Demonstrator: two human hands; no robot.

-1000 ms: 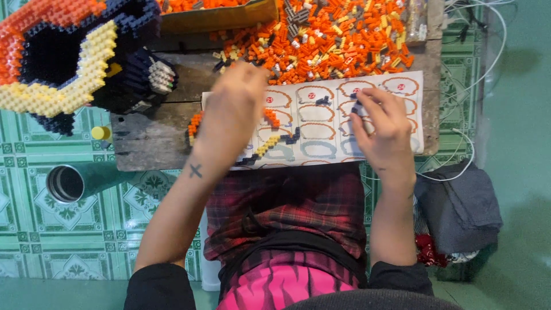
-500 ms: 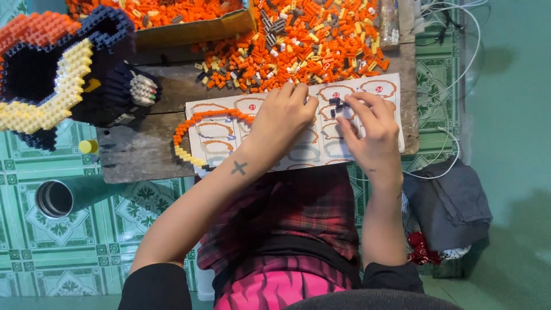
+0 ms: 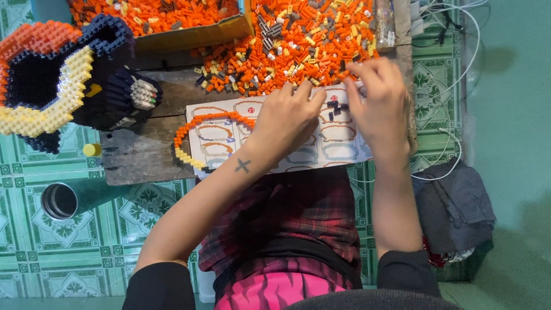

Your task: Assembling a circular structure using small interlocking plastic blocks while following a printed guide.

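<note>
Large brick-built model, orange, dark blue, pale yellow, stands at the left end of the wooden worktop. Cardboard tray of orange bricks along the top edge. Small yellow cap just beside the worktop's left end. Metal tube lies on the green patterned floor tiles. White cables and a dark folded cloth at right.

Orange, yellow and grey bricks are covering the brown tabletop; the brick model is showing navy, orange and yellow; floor tiles are patterned green.
</note>
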